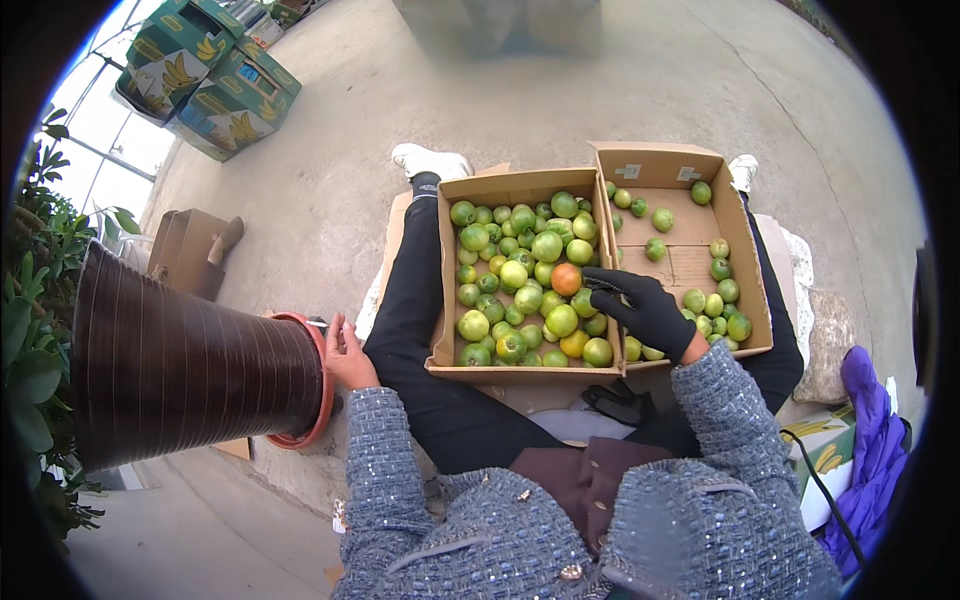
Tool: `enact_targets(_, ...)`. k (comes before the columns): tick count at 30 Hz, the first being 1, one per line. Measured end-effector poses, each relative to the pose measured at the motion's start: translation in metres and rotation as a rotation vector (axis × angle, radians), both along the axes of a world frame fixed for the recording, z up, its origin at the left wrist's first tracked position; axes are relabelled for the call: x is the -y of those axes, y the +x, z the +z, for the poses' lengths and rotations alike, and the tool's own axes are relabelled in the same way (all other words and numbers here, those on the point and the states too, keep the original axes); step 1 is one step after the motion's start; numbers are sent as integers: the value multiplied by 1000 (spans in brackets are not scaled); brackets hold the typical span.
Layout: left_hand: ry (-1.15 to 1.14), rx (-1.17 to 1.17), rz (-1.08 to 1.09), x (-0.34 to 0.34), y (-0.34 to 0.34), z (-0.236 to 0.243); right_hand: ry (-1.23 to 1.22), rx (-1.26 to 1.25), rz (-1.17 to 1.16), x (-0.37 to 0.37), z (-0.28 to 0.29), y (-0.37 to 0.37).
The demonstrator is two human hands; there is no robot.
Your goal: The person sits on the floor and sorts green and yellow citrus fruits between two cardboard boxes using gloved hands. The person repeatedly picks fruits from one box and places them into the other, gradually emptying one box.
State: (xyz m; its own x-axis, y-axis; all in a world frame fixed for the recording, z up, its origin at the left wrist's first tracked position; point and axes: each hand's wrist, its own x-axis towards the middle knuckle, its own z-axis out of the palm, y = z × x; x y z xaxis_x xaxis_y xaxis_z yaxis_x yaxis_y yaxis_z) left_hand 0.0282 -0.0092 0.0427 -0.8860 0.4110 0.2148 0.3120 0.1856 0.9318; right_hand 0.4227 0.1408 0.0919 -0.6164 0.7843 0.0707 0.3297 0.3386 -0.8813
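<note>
Concrete floor [690, 90] | red tomato [566, 279] beside right fingers [606, 281], grip unclear | left fingers [337, 331] hold white stick [317, 323]

Tomatoes [547, 246] in two side-by-side boxes [690, 230]

A head-worn fisheye looks down and forward; near the left box [525, 376].

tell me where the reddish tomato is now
In the head view, the reddish tomato lies among green tomatoes in the left cardboard box, near its right side, just left of the gloved right hand.
</note>
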Motion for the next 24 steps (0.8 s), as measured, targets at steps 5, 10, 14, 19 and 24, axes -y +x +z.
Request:
enact_targets(5,29,-11,-8,-2,-45,3,-62,-167,-183,0,-2,21)
enact_targets(10,-147,144,26,-4,-94,-15,-38,-170,-262,8,-1,38)
enact_targets(14,-345,226,149,-15,-166,-42,-91,-159,-271,15,1,48)
enact_targets(19,-662,456,177,5,-185,-77,-66,-107,-313,19,3,65)
enact_targets(24,-603,333,-23,50,-283,-123,18,-102,-397,-12,2,87)
